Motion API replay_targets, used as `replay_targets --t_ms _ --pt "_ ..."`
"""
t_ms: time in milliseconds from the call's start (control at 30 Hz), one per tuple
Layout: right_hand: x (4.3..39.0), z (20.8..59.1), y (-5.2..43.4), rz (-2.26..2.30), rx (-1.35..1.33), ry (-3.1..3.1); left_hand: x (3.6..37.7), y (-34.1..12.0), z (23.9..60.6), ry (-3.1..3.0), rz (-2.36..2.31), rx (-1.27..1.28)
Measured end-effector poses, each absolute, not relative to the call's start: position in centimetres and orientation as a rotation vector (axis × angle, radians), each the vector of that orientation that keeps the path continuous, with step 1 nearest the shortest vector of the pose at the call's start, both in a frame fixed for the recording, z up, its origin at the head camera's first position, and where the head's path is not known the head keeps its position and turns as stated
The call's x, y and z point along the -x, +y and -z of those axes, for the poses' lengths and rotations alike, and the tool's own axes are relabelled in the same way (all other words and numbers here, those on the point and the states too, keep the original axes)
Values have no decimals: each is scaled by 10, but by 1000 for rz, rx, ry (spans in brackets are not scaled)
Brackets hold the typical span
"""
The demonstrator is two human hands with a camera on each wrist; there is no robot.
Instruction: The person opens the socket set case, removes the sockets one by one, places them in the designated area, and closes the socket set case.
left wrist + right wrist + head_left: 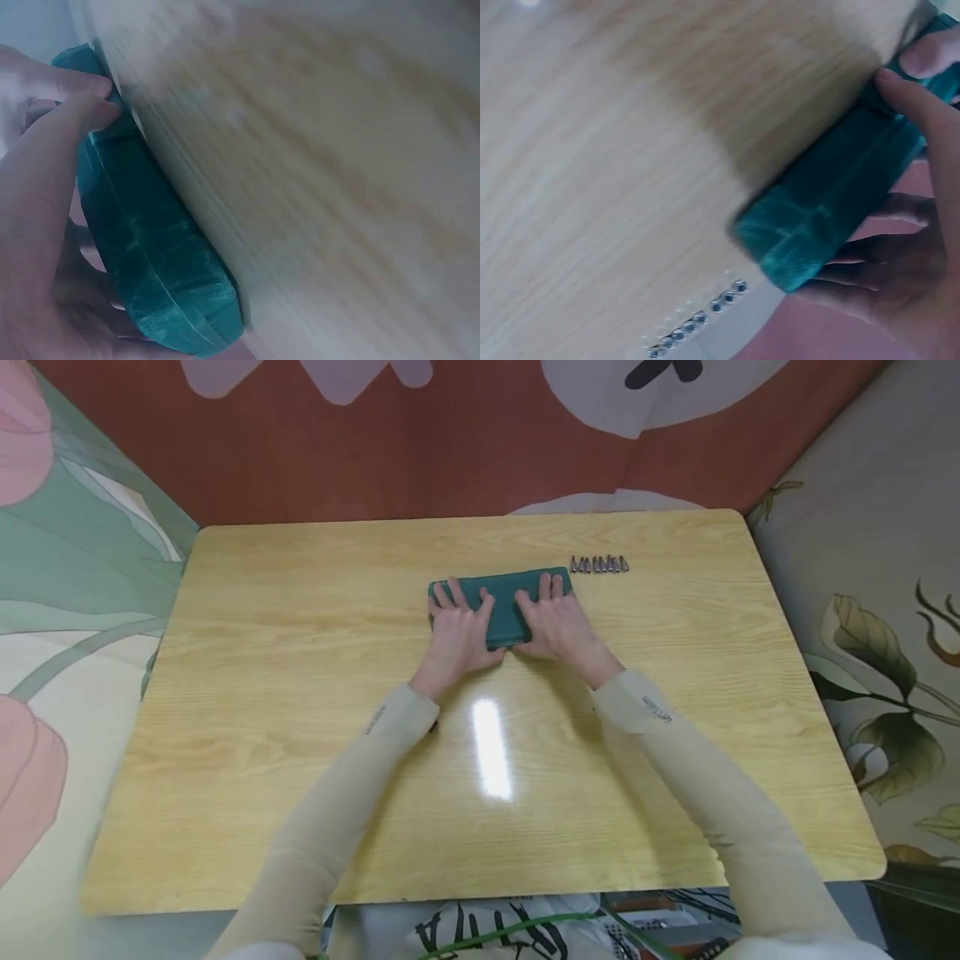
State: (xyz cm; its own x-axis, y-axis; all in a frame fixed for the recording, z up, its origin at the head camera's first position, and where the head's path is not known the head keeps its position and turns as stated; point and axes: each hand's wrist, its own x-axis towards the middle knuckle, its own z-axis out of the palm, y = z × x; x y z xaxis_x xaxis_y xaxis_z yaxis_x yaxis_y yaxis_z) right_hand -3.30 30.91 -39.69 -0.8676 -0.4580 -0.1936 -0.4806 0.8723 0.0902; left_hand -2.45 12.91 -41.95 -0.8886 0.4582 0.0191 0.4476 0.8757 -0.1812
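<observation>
**Green case under both hands on the wooden tabletop**

Teal-green and flat, the case (501,608) is lying on the far middle of the light wooden tabletop (300,710), its long side running left to right. Both hands are resting on top of it, side by side with a narrow strip of green showing between them. The left hand (459,631) is covering the left half, fingers reaching to the far edge; in the left wrist view its thumb (75,112) is pressing against the near edge of the case (150,247), so the hand is gripping it from both sides. The right hand (553,622) is doing the same on the right half, with its thumb (922,112) on the near edge of the case (832,195) and the fingers curling round the far side. Just beyond the case's right end, a short row of small metal bits (598,564) is lying on the tabletop, close to the case but not touching it; they are also showing in the right wrist view (697,319). Pale beige sleeves (352,802) are covering both forearms.
</observation>
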Motion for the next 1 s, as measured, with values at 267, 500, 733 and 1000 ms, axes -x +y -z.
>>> replay_targets --t_ms 267,500,733,1000 --pt "30 404 305 -206 749 2887 22 131 408 -3113 -340 663" --pt "21 414 307 -179 717 2916 20 135 406 -3241 -366 643" --pt "14 414 309 -104 628 2815 19 129 414 -3332 -146 663" --pt "8 402 323 347 396 2733 19 106 412 -3172 419 609"
